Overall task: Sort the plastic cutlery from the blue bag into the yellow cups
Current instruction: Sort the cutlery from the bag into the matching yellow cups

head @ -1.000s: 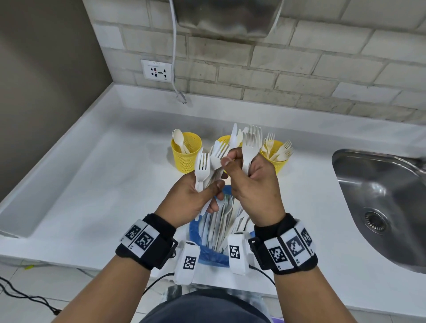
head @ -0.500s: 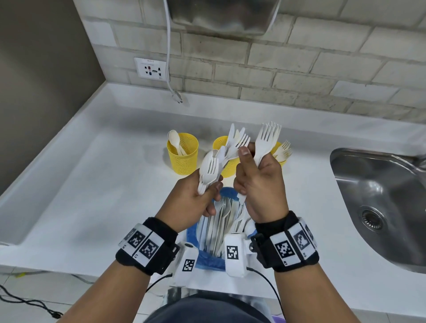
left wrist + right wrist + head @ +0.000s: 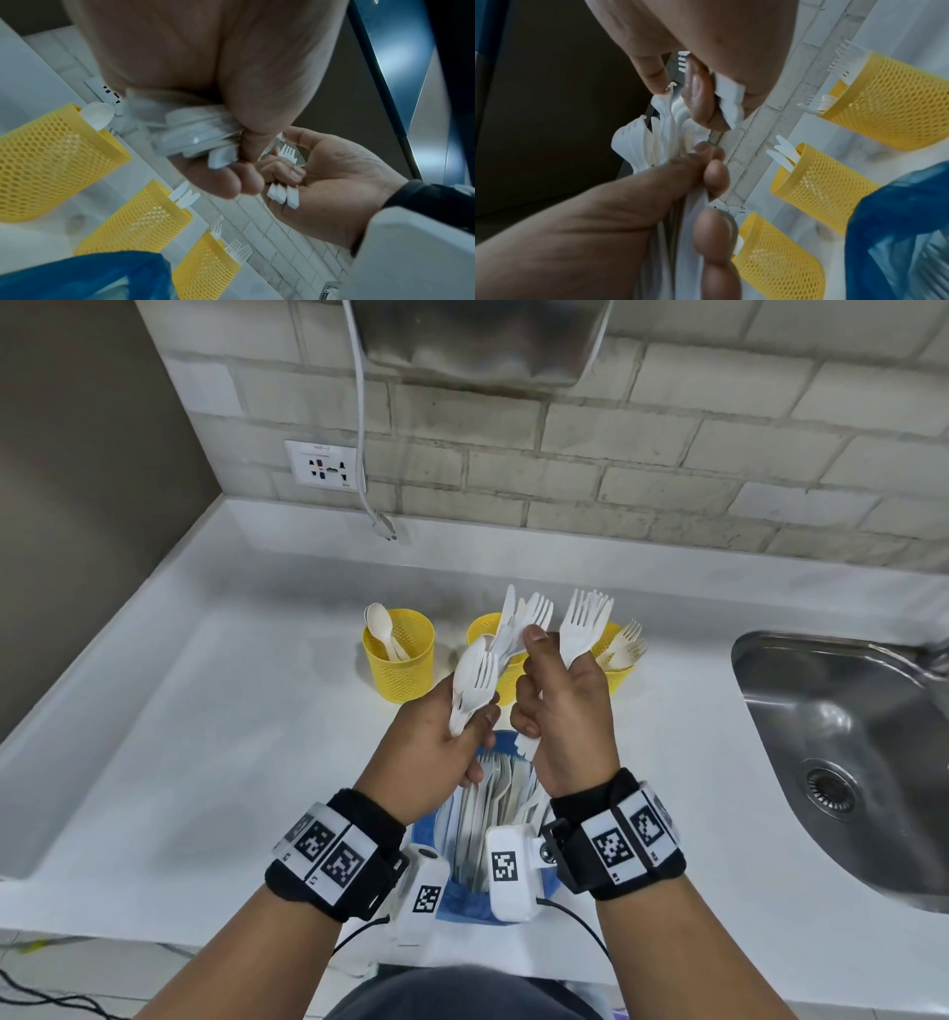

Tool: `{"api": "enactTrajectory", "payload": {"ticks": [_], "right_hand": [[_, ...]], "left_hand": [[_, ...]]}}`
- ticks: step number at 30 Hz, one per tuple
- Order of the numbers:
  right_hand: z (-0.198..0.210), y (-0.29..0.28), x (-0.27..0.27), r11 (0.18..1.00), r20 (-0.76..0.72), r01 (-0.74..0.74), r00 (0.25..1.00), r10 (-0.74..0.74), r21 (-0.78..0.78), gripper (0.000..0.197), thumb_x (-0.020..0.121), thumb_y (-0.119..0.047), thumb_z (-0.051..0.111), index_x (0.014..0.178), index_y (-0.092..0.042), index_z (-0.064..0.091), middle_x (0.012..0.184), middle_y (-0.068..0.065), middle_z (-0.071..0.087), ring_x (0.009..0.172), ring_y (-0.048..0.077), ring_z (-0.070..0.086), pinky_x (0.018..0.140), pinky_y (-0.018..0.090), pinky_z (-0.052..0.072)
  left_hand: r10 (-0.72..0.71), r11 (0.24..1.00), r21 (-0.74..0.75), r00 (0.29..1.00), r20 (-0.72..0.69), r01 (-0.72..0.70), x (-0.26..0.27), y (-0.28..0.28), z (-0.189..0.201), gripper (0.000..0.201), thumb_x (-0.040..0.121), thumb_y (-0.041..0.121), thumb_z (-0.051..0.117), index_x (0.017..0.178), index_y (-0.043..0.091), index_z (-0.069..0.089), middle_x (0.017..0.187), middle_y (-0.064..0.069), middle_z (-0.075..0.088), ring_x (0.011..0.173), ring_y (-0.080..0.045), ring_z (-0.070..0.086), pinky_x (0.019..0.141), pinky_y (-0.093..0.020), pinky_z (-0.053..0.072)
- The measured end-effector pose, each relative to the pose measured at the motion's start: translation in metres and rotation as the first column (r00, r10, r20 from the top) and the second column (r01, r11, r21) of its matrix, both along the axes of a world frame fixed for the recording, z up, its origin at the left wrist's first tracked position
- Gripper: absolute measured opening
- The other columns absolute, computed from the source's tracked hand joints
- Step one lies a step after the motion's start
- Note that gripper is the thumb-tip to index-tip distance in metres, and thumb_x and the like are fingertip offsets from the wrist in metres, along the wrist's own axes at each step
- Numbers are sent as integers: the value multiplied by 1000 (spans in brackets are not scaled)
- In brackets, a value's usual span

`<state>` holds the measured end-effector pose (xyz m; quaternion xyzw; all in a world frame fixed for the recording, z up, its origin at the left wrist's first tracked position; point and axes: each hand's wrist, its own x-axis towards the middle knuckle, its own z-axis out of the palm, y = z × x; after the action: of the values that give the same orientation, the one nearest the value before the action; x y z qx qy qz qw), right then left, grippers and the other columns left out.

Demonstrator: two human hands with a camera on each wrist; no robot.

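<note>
Both hands are up over the counter (image 3: 195, 762), close together but not quite touching. The left hand (image 3: 436, 747) is wrapped round a mixed bunch (image 3: 475, 680) of white spoons, forks and a knife, fanned upward and leaning toward the right hand. The right hand (image 3: 565, 711) grips a few forks (image 3: 583, 624) by their handles, tines up, with its forefinger lifted against the top of the left hand's bunch. Directly beneath the wrists the blue bag (image 3: 462, 901) lies open at the counter's near edge, more cutlery (image 3: 488, 803) showing inside. Just beyond the fingertips stand three yellow cups in a row: the spoon cup (image 3: 400, 660) off to the left of the left hand, the knife cup (image 3: 485, 629) half hidden behind the bunch, the fork cup (image 3: 619, 660) just past the right hand. Left of the left hand the counter runs wide and bare to its raised side rim; right of the right hand a strip of counter separates it from the sink (image 3: 847, 762). A cable (image 3: 362, 454) hangs down the brick wall behind the cups.
</note>
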<state>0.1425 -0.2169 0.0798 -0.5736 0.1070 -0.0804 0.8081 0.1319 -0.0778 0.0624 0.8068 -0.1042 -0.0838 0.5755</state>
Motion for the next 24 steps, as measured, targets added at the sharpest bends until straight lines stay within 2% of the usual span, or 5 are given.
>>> {"api": "enactTrajectory", "payload": {"ticks": [7,11,16,19,24], "right_hand": [[-17,5,11,967,22,105,995,-102,-233,39,77,-58,71,76,-26,48,57,-16,46,51,5,44,64,29,35],[-15,9,10,931,55,136,991,-124,-339,43,76,-64,70,77,-26,49,73,-4,53,63,10,51,69,32,43],[-18,10,15,915,19,115,993,-117,-386,40,93,-43,70,63,-29,48,52,-17,45,53,5,46,65,29,39],[-27,11,18,919,-8,113,992,-125,-377,24,95,-43,66,78,-28,64,64,-19,62,66,6,60,75,30,45],[-28,17,16,953,-135,76,984,-120,-294,31,82,-61,56,74,-33,67,52,-23,53,63,12,51,73,41,39]], "left_hand": [[93,984,141,988,127,-111,8,1,-13,10,102,27,56,112,30,54,80,4,68,56,-14,67,60,-30,60],[116,932,310,966,233,-187,14,6,-27,16,100,32,57,115,32,49,83,7,69,67,-21,69,67,-43,60],[115,867,426,936,332,-258,12,5,-32,27,99,29,61,121,21,48,97,-6,71,80,-35,70,70,-47,60],[133,864,424,935,328,-272,9,3,-30,30,99,28,62,125,18,51,99,-8,71,82,-35,70,72,-47,60],[120,863,430,934,335,-266,0,-1,-23,30,97,23,65,123,13,55,101,-12,71,86,-39,66,73,-47,57]]}}
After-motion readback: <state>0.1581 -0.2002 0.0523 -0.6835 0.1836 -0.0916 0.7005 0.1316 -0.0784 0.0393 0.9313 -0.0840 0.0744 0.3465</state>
